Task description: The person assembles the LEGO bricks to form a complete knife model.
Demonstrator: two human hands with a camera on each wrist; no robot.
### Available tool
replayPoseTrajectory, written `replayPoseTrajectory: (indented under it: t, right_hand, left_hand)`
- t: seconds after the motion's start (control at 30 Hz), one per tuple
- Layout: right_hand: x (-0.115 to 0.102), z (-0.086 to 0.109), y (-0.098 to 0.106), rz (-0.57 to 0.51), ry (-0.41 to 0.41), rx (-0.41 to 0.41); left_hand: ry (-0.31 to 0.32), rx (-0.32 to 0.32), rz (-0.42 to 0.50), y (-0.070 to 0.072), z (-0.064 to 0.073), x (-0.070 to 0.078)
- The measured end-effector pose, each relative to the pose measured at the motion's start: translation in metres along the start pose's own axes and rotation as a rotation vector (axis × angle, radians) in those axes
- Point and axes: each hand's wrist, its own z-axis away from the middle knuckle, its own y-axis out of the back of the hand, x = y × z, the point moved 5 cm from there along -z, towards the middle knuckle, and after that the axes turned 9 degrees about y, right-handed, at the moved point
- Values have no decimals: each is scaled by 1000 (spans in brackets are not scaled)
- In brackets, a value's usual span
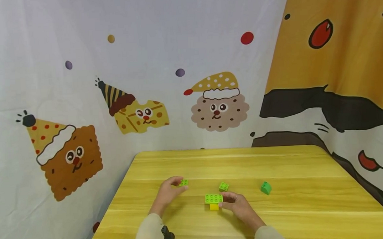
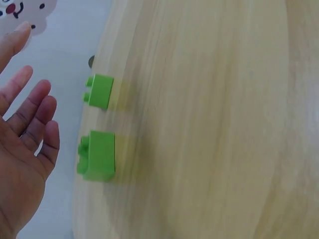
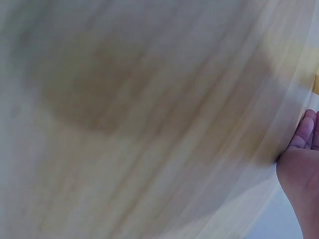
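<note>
A light green toy building block [image 1: 184, 183] stands beside the fingers of my left hand [image 1: 167, 194]. In the left wrist view, that hand [image 2: 27, 144] has its fingers spread and loosely bent, apart from the two green blocks, a larger one [image 2: 101, 155] and a smaller-looking one [image 2: 100, 91]. My right hand [image 1: 238, 205] holds the right end of a long light green block [image 1: 213, 198] on top of a yellow block [image 1: 214, 206], its thumb at the near side. The right wrist view catches only part of this hand [image 3: 301, 154], low on the table, with a sliver of yellow block [image 3: 317, 83].
Just behind the right hand lies another small light green block [image 1: 224, 186]. A darker green, curved block [image 1: 266, 188] is farther right. Near the left sleeve there is a black object [image 1: 167, 236]. The wooden table [image 1: 296, 165] meets a printed cloth [image 1: 179, 141] at its back.
</note>
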Motion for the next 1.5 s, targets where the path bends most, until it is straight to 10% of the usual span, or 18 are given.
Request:
replayPoseTrajectory:
  t: [0.57,1.5]
  right_hand:
    - [3,1,-1,-7,10,12]
    - [1,1,0,2,4,27]
  left_hand:
    - [66,155,46,29,4,-32]
    - [158,124,-2,34,11,-66]
